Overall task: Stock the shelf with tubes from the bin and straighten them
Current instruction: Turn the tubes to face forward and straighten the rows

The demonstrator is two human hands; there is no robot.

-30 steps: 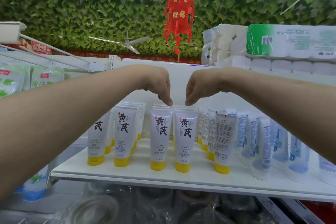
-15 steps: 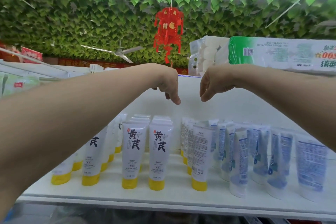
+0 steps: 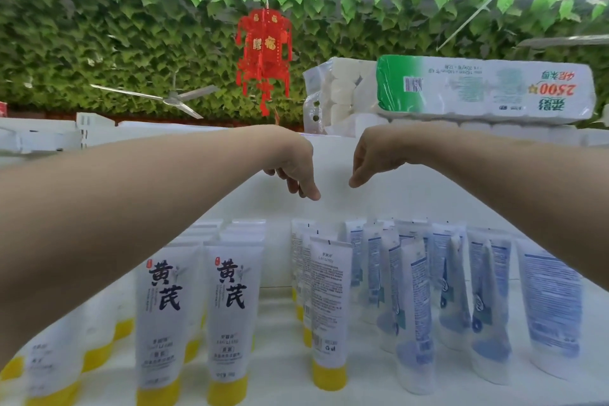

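Left hand [image 3: 291, 166] and right hand [image 3: 370, 158] have lifted off the yellow-capped tubes [image 3: 230, 313] — both loosely curled, empty. Tubes stand upright on the shelf [image 3: 283, 372], near-left rows; straightening there looks finished.

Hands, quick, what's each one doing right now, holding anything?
Left hand: open, loosely curled, holding nothing, above the tubes.
Right hand: open, loosely curled, holding nothing.

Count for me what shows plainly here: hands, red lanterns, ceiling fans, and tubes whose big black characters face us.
Hands: 2, the left hand and the right hand
Red lantern: 1
Ceiling fan: 1
Tubes with big black characters facing us: 2
Total: 6
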